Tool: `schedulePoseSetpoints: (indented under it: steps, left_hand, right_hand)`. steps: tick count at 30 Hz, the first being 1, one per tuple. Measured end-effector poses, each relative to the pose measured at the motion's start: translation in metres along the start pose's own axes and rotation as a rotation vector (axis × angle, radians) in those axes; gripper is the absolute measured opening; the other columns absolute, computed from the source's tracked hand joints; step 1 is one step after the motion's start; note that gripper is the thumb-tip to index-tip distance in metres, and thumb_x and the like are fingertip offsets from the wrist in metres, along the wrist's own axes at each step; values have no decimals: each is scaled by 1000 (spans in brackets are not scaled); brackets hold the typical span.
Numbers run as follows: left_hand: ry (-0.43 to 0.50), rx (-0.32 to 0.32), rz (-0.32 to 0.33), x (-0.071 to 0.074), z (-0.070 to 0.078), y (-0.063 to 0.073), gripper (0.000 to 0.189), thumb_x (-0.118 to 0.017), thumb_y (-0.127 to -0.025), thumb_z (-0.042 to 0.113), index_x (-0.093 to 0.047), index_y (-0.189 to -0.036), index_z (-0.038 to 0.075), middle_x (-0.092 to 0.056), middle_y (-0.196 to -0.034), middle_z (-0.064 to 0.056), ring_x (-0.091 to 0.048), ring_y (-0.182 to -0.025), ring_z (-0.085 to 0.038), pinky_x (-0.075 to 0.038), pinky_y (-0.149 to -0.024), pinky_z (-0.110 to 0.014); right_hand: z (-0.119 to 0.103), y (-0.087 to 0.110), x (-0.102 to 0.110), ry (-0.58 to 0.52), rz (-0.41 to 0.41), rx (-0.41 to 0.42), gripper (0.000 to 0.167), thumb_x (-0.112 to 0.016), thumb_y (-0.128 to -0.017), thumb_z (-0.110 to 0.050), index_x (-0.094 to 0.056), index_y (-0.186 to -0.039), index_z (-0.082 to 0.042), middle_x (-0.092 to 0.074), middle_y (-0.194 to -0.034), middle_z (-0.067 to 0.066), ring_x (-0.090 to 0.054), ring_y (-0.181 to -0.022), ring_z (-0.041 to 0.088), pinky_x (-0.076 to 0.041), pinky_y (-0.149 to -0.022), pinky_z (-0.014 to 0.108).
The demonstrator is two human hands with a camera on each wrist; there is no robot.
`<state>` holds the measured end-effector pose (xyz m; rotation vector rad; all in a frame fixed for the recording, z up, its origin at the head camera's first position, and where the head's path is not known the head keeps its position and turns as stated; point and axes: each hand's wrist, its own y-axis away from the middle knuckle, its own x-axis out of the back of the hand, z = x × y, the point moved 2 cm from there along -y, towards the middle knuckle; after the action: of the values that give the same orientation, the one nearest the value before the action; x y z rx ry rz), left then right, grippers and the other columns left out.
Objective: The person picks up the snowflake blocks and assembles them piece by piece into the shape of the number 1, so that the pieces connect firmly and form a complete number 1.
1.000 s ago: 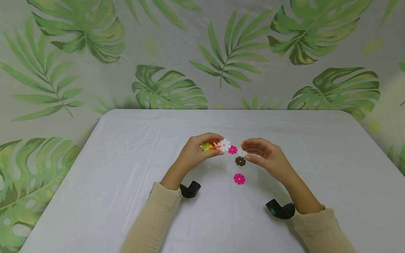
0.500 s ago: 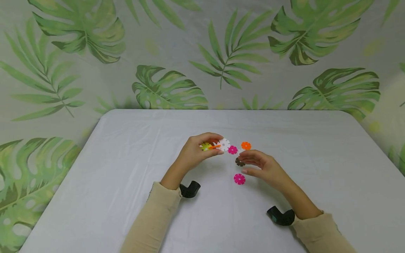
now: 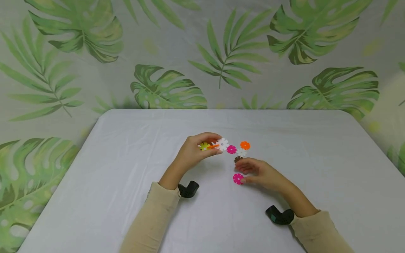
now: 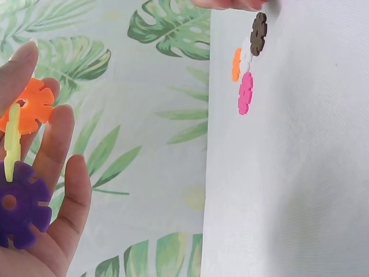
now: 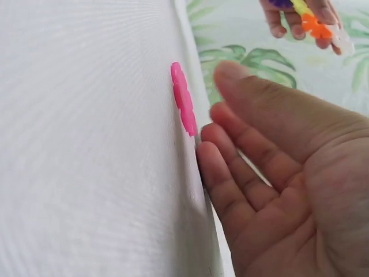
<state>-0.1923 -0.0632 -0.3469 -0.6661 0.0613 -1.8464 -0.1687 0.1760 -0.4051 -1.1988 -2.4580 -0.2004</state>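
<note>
My left hand (image 3: 197, 147), raised over the table, pinches a chain of joined notched flower discs. In the left wrist view the chain runs from an orange disc (image 4: 37, 107) through a yellow disc (image 4: 12, 147) to a purple disc (image 4: 26, 210). A white disc (image 3: 223, 144) forms its other end in the head view. Low over the table, my right hand (image 3: 259, 174) holds nothing, its fingers loosely bent. Its thumb overlaps the edge of a pink disc (image 3: 238, 179); whether they touch I cannot tell. Its fingers partly cover a brown disc (image 3: 238, 159).
Beyond my right hand lie a second pink disc (image 3: 231, 149), a loose white disc (image 3: 242, 152) and a loose orange disc (image 3: 245, 145), close together on the white-covered table (image 3: 95, 182). A leaf-patterned cloth (image 3: 171, 88) hangs behind the table's far edge.
My right hand has come down and toward me, from the loose orange disc to the nearer pink disc. The orange and white discs it covered now show. My left hand stays nearly still.
</note>
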Motion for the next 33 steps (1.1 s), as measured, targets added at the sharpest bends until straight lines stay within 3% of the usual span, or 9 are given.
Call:
schedulePoseSetpoints:
  steps: [18,26,33]
  left_hand:
    - [10,8,2,1,2,1,35,-75,-74,25,-65,-106,15,-63,-98,8,-55,-87,-6,-46,-77,-26]
    - [13,4,0,1,2,1,35,-74,-74,24,-65,-106,15,-63,-99,7,-55,-87,-7,-46,-75,-27]
    - [7,18,-8,1,1,1,35,-74,-74,25,-65,-107,16,-62,-100,9,-55,-88,-6,-46,-77,-26]
  right_hand:
    - [5,-1,-6,214,-1,-18,44,-73,-76,-18,-56,-116,-8,-57,-112,2,-52,-99,17,-44,-85,28]
    - [1,0,-8,219,-1,-23,44,-72,-77,-15,-56,-116,-5,-56,-110,5,-51,-94,20,-45,-80,29]
    - [2,0,-9,251,7,-9,33,-72,-77,-16,-61,-107,-13,-55,-104,-2,-48,-87,17,-45,-71,25]
